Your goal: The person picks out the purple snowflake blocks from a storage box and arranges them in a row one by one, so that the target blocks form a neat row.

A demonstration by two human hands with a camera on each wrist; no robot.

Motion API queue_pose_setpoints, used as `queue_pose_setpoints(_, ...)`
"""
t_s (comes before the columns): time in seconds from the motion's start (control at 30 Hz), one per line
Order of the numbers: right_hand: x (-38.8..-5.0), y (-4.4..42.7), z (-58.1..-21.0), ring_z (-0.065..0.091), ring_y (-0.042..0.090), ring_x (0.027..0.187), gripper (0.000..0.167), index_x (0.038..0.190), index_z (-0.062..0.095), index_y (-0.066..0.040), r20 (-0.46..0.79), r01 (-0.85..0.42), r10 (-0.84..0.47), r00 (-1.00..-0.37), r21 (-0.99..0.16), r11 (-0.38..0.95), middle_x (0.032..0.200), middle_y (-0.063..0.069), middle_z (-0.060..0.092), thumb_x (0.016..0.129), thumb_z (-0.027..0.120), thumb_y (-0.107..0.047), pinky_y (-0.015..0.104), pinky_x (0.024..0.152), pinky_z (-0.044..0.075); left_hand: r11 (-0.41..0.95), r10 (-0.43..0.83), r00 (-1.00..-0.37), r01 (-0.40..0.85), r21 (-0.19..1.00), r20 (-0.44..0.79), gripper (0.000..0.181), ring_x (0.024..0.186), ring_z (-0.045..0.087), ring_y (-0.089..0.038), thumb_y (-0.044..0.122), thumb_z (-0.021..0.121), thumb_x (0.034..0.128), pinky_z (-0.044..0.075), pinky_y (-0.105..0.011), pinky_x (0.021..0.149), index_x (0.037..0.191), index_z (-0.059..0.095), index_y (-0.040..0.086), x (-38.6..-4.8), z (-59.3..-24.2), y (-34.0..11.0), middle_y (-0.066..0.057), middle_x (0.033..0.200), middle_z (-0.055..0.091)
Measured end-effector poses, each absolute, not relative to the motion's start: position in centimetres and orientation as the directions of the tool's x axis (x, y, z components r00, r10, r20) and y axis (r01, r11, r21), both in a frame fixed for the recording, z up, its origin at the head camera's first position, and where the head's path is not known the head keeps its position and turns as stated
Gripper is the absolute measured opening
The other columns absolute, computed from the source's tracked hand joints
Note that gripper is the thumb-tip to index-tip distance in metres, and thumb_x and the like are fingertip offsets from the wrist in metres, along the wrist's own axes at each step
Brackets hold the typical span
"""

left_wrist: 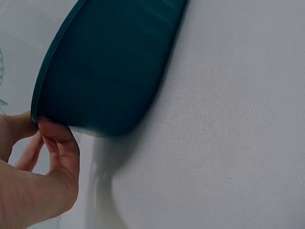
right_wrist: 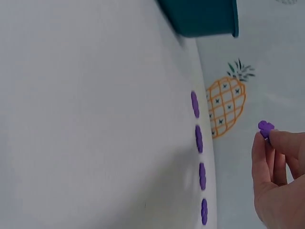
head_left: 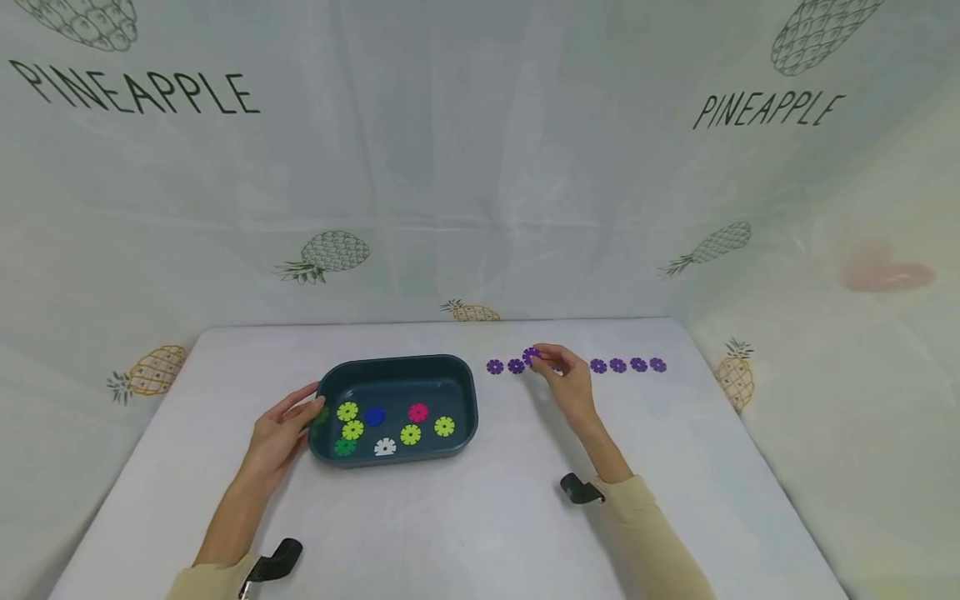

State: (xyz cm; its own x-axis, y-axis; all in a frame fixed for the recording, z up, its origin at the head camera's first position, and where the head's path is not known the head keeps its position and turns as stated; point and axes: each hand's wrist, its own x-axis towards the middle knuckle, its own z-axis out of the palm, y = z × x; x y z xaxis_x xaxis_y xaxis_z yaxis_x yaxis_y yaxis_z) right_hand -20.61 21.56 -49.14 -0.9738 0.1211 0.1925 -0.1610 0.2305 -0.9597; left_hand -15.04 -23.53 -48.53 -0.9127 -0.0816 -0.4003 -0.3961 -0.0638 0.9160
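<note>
In the head view, my left hand (head_left: 272, 437) grips the left end of a dark teal tray (head_left: 397, 363). The left wrist view shows thumb and fingers pinching the tray's rim (left_wrist: 44, 78). Inside lie notched, flower-shaped plastic discs: several yellow-green ones (head_left: 410, 434), a blue disc (head_left: 375, 417), a pink-red disc (head_left: 417, 412), a white disc (head_left: 385, 447) and green ones (head_left: 345, 447). Right of the tray, my right hand (head_left: 567, 387) pinches a purple disc (right_wrist: 265, 128) between thumb and fingertips, held above the table. Below it runs a row of purple discs (head_left: 617, 365), partly hidden by this hand.
A white-covered table (head_left: 450, 533) carries everything. Behind it hangs a pale curtain (head_left: 480, 183) printed with pineapples. The purple row lies near the table's back edge, continuing to the right of my right hand. Black wrist mounts (head_left: 581, 489) sit by both sleeves.
</note>
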Motion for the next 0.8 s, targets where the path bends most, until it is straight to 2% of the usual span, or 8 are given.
queue_pose_setpoints(0.1, -20.3, 22.6, -48.4, 0.064, 0.026, 0.103, 0.029, 0.126, 0.068, 0.004, 0.168, -0.135, 0.136, -0.976, -0.965, 0.225, 0.117, 0.025, 0.066, 0.097, 0.07, -0.003, 0.014, 0.081, 0.051, -0.068, -0.082, -0.913, -0.395, 0.916, -0.4, 0.071, 0.097, 0.062, -0.002, 0.043, 0.075, 0.0932, 0.051, -0.017, 0.074, 0.154, 0.048, 0.019, -15.1, -48.5, -23.6, 0.013, 0.113, 0.069)
queue_pose_setpoints(0.3, -19.2, 24.2, -46.2, 0.065, 0.02, 0.101, 0.031, 0.127, 0.065, 0.008, 0.131, -0.078, 0.183, -0.974, -0.959, 0.271, 0.118, 0.028, 0.066, 0.098, 0.068, -0.002, 0.014, 0.082, 0.051, -0.055, -0.089, -0.916, -0.387, 0.92, -0.391, 0.07, 0.098, 0.061, -0.002, 0.043, 0.074, 0.094, 0.051, -0.017, 0.076, 0.154, 0.048, 0.018, -15.0, -48.5, -23.5, 0.013, 0.114, 0.068)
queue_pose_setpoints(0.43, -19.5, 26.4, -47.0, 0.064, 0.016, 0.097, 0.031, 0.127, 0.066, 0.007, 0.132, -0.067, 0.23, -0.964, -0.961, 0.268, 0.116, 0.026, 0.066, 0.098, 0.069, -0.003, 0.014, 0.079, 0.052, -0.058, -0.081, -0.917, -0.388, 0.92, -0.391, 0.068, 0.098, 0.061, -0.002, 0.041, 0.074, 0.0955, 0.051, -0.017, 0.076, 0.154, 0.048, 0.018, -14.9, -48.5, -23.3, 0.013, 0.113, 0.068)
queue_pose_setpoints(0.6, -20.4, 29.6, -48.9, 0.063, 0.006, 0.093, 0.033, 0.129, 0.067, 0.001, 0.112, -0.036, 0.305, -0.946, -0.969, 0.245, 0.113, 0.014, 0.068, 0.098, 0.072, -0.009, 0.013, 0.08, 0.052, -0.048, -0.079, -0.919, -0.384, 0.922, -0.387, 0.069, 0.101, 0.061, -0.004, 0.043, 0.073, 0.0949, 0.051, -0.018, 0.078, 0.154, 0.048, 0.018, -14.9, -48.7, -23.3, 0.011, 0.117, 0.068)
queue_pose_setpoints(0.8, -20.4, 32.3, -49.0, 0.063, 0.004, 0.091, 0.034, 0.128, 0.066, 0.003, 0.108, -0.02, 0.364, -0.925, -0.971, 0.239, 0.102, -0.002, 0.068, 0.097, 0.072, -0.008, 0.015, 0.081, 0.053, -0.024, -0.092, -0.92, -0.38, 0.925, -0.381, 0.07, 0.101, 0.059, -0.005, 0.046, 0.073, 0.094, 0.05, -0.017, 0.077, 0.153, 0.049, 0.019, -15.0, -49.0, -23.3, 0.012, 0.117, 0.067)
